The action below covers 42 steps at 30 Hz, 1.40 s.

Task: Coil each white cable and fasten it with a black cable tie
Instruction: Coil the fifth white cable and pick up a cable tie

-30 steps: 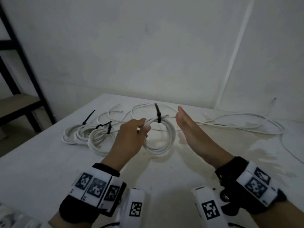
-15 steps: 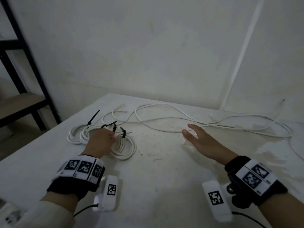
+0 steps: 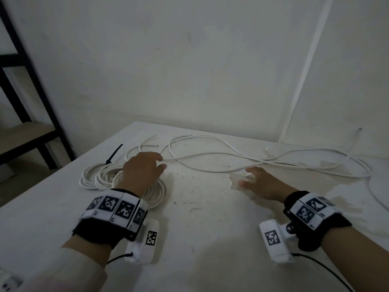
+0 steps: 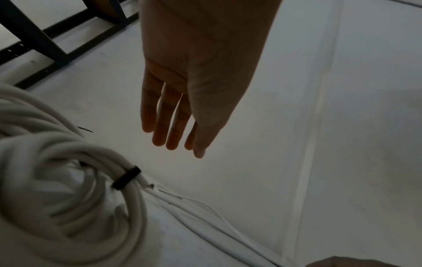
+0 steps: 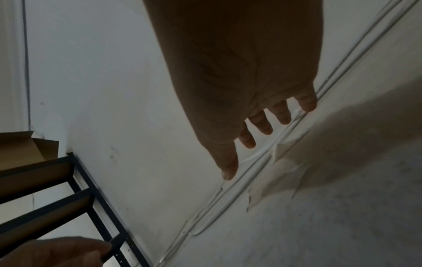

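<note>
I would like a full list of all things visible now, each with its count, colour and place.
coiled cables: a pile, count unclear, white, table's left, partly under the left hand
cable ties: two visible, black, on the coils
loose cable: count unclear, white, across the table's far side
table: one, white, stained
shelf rack: one, black frame, far left
left hand: fingers straight, above the coils
right hand: fingers straight, near the loose cable

Coiled cables (image 3: pixel 99 179) lie on my left part of the table (image 3: pixel 210 239), a cable tie (image 3: pixel 114 154) just behind them. Left hand (image 3: pixel 141 170) above the nearest coil. Loose cable (image 3: pixel 210 153) runs behind both hands to the right; right hand (image 3: pixel 263 183) near it. Shelf rack (image 3: pixel 31 114) off the table's left.
</note>
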Motion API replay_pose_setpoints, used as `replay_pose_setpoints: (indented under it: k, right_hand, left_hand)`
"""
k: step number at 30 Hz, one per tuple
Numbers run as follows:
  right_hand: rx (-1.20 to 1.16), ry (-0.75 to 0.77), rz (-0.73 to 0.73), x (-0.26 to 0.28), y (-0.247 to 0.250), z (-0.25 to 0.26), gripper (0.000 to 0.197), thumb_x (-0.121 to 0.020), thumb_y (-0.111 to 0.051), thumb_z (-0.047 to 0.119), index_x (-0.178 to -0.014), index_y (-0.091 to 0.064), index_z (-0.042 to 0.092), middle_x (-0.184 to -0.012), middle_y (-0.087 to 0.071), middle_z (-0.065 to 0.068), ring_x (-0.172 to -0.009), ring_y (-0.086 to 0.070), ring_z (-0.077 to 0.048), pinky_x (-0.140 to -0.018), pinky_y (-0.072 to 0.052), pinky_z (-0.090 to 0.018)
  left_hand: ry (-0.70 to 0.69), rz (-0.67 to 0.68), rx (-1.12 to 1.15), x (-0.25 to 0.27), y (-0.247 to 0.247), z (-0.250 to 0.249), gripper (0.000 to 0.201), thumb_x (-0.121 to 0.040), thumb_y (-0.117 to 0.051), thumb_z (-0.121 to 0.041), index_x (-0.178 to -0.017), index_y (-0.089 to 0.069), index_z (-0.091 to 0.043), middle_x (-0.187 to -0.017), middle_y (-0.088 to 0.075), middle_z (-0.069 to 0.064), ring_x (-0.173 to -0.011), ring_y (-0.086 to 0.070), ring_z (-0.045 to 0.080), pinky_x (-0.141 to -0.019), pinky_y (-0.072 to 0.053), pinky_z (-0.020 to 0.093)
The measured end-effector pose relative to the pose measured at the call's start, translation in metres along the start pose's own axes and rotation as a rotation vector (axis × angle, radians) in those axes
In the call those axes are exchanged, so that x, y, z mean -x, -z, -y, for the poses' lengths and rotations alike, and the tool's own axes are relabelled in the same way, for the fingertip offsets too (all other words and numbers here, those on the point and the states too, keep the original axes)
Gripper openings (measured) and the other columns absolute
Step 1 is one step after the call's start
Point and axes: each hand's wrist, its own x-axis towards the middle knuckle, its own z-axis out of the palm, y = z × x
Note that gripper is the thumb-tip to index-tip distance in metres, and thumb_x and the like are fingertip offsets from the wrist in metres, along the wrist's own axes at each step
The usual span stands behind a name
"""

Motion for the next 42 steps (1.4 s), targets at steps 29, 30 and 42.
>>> replay_pose_setpoints:
  k: [29,30,42]
  right_hand:
    - [0.332,-0.057,-0.084,-0.096,0.019,-0.040,0.042,-0.096,-0.036,0.034,-0.137,-0.033,0.025,-0.136,-0.034,-0.008,-0.125,-0.034,-0.028,-0.099,-0.028,-0.038]
    - [0.337,-0.054,-0.080,-0.095,0.019,-0.041,0.041,-0.096,-0.036,0.034,-0.136,-0.035,0.025,-0.135,-0.036,-0.008,-0.124,-0.034,-0.027,-0.099,-0.028,-0.038]
    - [0.108,0.495,-0.466,-0.073,0.041,0.007,0.076,-0.074,-0.011,0.069,-0.141,0.008,0.039,-0.157,-0.003,0.006,-0.142,-0.006,-0.022,-0.111,-0.010,-0.045]
  left_hand:
    - [0.171,0.352,-0.445,-0.096,-0.078,-0.047,0.036,-0.096,-0.033,-0.011,-0.131,-0.042,-0.011,-0.137,-0.043,0.009,-0.128,-0.038,0.025,-0.104,-0.035,0.038]
    - [0.155,0.318,-0.451,-0.097,-0.076,-0.049,0.036,-0.096,-0.033,-0.011,-0.131,-0.042,-0.011,-0.135,-0.044,0.008,-0.125,-0.041,0.025,-0.104,-0.035,0.039]
    - [-0.680,-0.415,-0.076,-0.076,-0.022,-0.125,0.011,-0.070,-0.068,-0.003,-0.076,-0.062,-0.010,-0.057,-0.058,0.004,-0.038,-0.052,0.022,-0.043,-0.025,0.022]
